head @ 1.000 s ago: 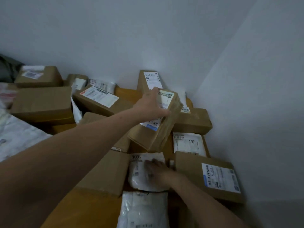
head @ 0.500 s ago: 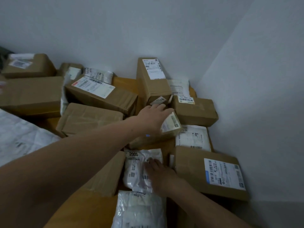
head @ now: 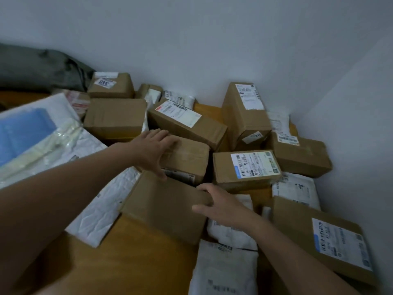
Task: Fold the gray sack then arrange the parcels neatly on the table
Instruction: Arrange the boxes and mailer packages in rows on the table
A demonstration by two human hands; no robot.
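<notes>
I find bare table (head: 136, 265) along its near edge, between a white mailer (head: 102, 211) on the left and white bags (head: 225, 271) on the right. Beyond, cardboard boxes (head: 297, 158) crowd the far right corner.

Both bare forearms reach forward and converge, the left from the left edge, the right from the lower right. The left hand (head: 155, 151) lies palm down on a taped box (head: 187, 158), fingers spread and nearly straight, thumb splayed back. Just nearer and to its right, the right hand (head: 223, 206) curls fingers and thumb round the edge of a plain box (head: 165, 205).
</notes>
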